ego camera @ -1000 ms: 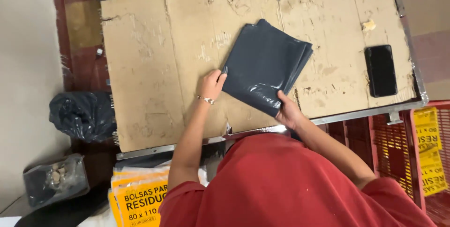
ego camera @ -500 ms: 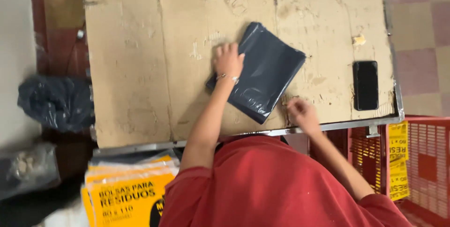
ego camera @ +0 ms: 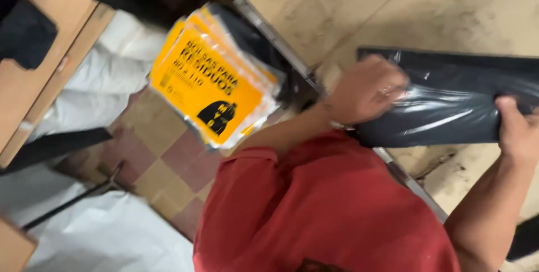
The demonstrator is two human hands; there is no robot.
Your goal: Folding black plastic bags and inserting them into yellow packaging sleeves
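Head camera – steeply downward, close, tilted

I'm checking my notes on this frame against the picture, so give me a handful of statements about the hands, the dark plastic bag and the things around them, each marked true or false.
1. Both hands are on the dark plastic bag. True: the left hand presses its near end, the right hand grips its edge.
2. The bag lies on a glass tabletop. False: it lies on a cardboard-covered table.
3. A yellow packet sits below the table's edge, over the tiled floor. True.
4. The person wears a blue shirt. False: the shirt is red.
5. The left hand holds a phone. False: it only touches the bag.
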